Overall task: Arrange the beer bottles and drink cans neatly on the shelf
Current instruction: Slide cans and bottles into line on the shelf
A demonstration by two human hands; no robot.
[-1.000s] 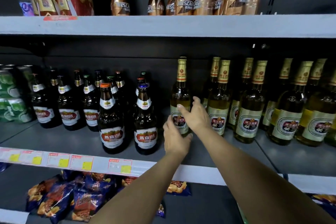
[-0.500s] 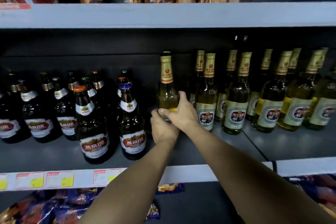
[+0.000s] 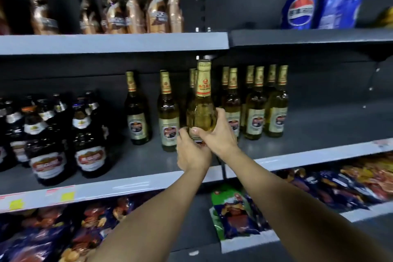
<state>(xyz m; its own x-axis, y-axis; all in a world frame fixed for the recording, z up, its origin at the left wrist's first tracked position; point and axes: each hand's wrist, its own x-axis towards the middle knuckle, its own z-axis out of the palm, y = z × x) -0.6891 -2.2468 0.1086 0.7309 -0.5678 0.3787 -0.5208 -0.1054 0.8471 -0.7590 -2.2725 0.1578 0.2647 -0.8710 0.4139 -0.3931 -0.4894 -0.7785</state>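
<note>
A clear beer bottle with a gold foil neck (image 3: 202,104) is held upright just in front of the middle shelf (image 3: 136,161). My right hand (image 3: 219,136) grips its body from the right. My left hand (image 3: 191,153) wraps its lower part from below and hides its base and label. Two matching gold-neck bottles (image 3: 169,112) stand apart to its left. A tight group of several more gold-neck bottles (image 3: 255,104) stands to its right. Dark bottles with red labels (image 3: 89,134) fill the shelf's left end.
The upper shelf (image 3: 114,43) carries brown coffee bottles (image 3: 131,10) and, at right, blue cola cans (image 3: 302,8). Snack bags (image 3: 234,212) lie on the shelf below. The middle shelf's right part past the gold-neck group is bare grey board (image 3: 331,125).
Both hands closed round the gold-neck bottle and lifted it off the shelf board toward me. My view swung right and up, bringing the cola cans in.
</note>
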